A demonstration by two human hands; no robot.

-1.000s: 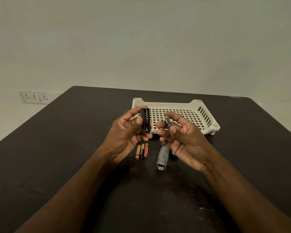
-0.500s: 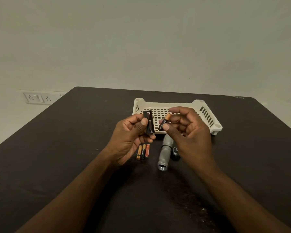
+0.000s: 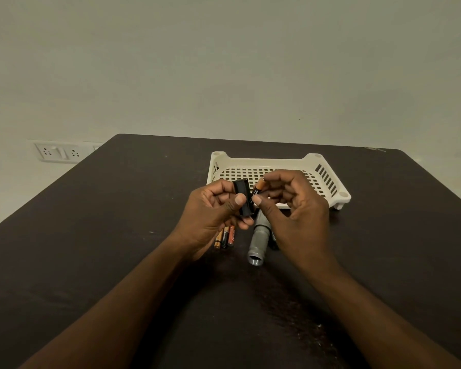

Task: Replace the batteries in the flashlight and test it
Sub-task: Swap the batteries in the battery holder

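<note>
Above the table [image 3: 91, 249], in front of the tray [image 3: 328, 166], the left hand [image 3: 213, 217] grips the black holder [image 3: 242, 197] upright, thumb pressed on its near face and fingers curled behind it, while the right hand [image 3: 296, 209] pinches a battery [image 3: 258, 189] between thumb and forefinger, its copper end tilted up and away and its black end touching the holder's right side. The step in hand looks like seating this cell in a slot. To do it well, the person would check the polarity marks first, set one end against its contact, then press the cell flat with the thumb while the left hand keeps the holder from twisting. The grey flashlight [image 3: 258, 241] lies on the table just below the hands, open end towards the camera; three batteries [image 3: 225, 237] lie side by side to its left, partly under the left hand. Which of these are spent I cannot tell. The holder's slots face away or are masked by the fingers, so how many cells are already in is not visible. A dark piece beside the flashlight, perhaps its cap, is almost wholly hidden by the right hand.
</note>
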